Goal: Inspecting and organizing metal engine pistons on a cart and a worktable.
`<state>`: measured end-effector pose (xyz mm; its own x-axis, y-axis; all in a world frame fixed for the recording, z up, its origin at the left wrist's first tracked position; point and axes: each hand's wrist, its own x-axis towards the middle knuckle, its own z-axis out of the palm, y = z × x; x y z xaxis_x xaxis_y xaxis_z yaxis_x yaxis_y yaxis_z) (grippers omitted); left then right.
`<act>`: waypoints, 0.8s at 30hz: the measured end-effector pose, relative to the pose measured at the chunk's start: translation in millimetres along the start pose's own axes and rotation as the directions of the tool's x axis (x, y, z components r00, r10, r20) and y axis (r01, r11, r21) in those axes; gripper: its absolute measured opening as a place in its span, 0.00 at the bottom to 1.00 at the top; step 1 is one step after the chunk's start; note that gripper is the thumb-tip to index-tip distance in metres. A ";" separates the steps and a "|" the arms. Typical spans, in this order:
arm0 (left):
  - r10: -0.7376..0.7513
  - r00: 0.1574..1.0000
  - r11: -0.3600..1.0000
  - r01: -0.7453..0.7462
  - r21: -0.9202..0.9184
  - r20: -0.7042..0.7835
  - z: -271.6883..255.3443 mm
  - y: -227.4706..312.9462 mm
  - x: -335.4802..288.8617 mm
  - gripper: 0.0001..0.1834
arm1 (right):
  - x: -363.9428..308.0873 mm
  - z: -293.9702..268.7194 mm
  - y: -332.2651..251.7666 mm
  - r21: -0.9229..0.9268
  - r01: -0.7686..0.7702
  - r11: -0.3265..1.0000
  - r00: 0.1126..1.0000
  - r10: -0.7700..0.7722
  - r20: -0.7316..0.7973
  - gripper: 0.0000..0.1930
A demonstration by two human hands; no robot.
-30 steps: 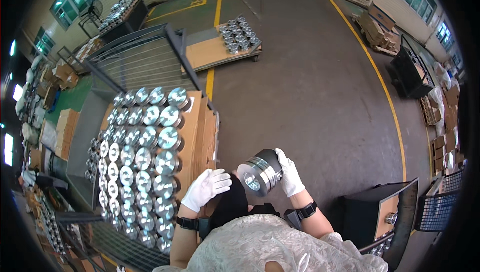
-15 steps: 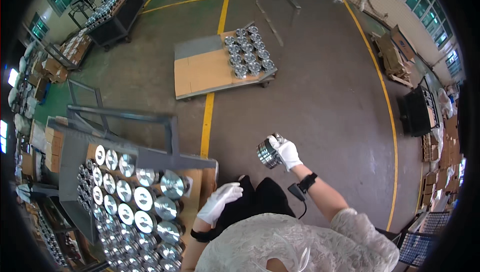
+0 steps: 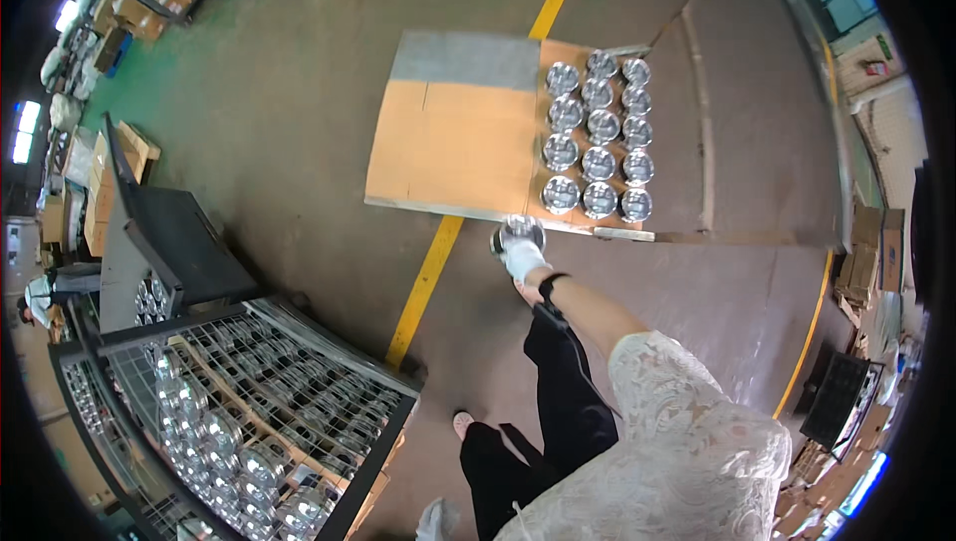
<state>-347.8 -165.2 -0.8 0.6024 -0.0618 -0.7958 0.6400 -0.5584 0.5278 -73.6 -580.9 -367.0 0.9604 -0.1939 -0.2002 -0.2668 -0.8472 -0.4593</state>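
Note:
My right hand (image 3: 524,257), in a white glove, reaches forward with its fingers closed round a shiny round metal part (image 3: 520,230). This part hangs just off the near edge of a low flat cart (image 3: 448,148) topped with brown cardboard. Several metal parts of the same look stand in rows on the cart's right side, the nearest being this round metal part (image 3: 560,195). My left hand (image 3: 436,519), also gloved in white, hangs low at the bottom edge. It is partly cut off and its fingers cannot be made out.
At lower left stands a wire-mesh cart (image 3: 299,342) holding many shiny metal parts. A dark panel (image 3: 184,242) rises behind it. A yellow floor line (image 3: 423,287) runs up to the flat cart. Metal bars (image 3: 702,123) lie right of that cart. Another person (image 3: 40,297) is at far left.
I have stepped nearer the flat cart, and my right hand has carried the metal part forward to its near edge. My left hand has dropped to the bottom of the view.

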 end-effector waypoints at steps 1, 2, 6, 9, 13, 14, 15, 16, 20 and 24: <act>0.017 1.000 0.992 -0.015 -0.126 0.020 12.0 -7.5 -11.5 0.24 | 29.7 22.0 26.5 -0.027 -0.043 0.999 0.996 0.045 0.073 0.13; 0.044 0.998 0.967 -0.033 -0.253 0.036 26.0 -11.9 -16.7 0.23 | 58.1 37.6 54.1 -0.062 -0.083 0.995 0.986 0.091 0.137 0.13; -0.517 0.855 0.781 0.495 -0.381 0.050 67.0 76.2 25.4 0.22 | 135.4 71.3 97.9 -0.150 -0.112 0.982 0.992 0.120 0.048 0.09; -0.511 0.860 0.781 0.455 -0.428 -0.018 89.4 69.4 33.4 0.22 | 168.0 88.4 108.1 -0.246 -0.072 0.967 0.994 0.050 -0.094 0.06; -0.529 0.847 0.639 0.431 -0.638 0.042 106.7 92.6 61.7 0.23 | 175.2 108.2 165.1 -0.307 -0.155 0.939 0.985 0.170 0.022 0.06; -0.536 0.843 0.630 0.436 -0.643 0.046 110.9 107.4 70.9 0.23 | 172.0 112.5 171.9 -0.361 -0.160 0.919 0.981 0.188 0.042 0.06; -0.543 0.839 0.642 0.441 -0.628 0.034 114.1 127.4 75.3 0.23 | 169.4 116.7 163.3 -0.355 -0.146 0.923 0.982 0.179 0.061 0.06; -0.545 0.838 0.653 0.446 -0.612 0.030 117.5 136.6 78.5 0.23 | 167.6 119.5 160.5 -0.356 -0.151 0.922 0.982 0.182 0.057 0.06; -0.580 0.815 0.607 0.443 -0.660 0.013 123.7 136.9 77.4 0.23 | 169.5 112.9 172.7 -0.324 -0.076 0.943 0.990 0.110 0.085 0.07; -0.509 0.857 0.720 0.374 -0.584 -0.080 123.3 141.8 54.8 0.22 | 153.3 96.3 142.5 -0.293 0.087 0.952 0.978 -0.137 -0.155 0.16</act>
<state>-282.9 -349.7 -6.2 0.2281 0.2973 -0.9271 0.9649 0.0580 0.2560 27.8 -683.8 -546.4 0.9886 -0.1506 0.0015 -0.1472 -0.9685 -0.2007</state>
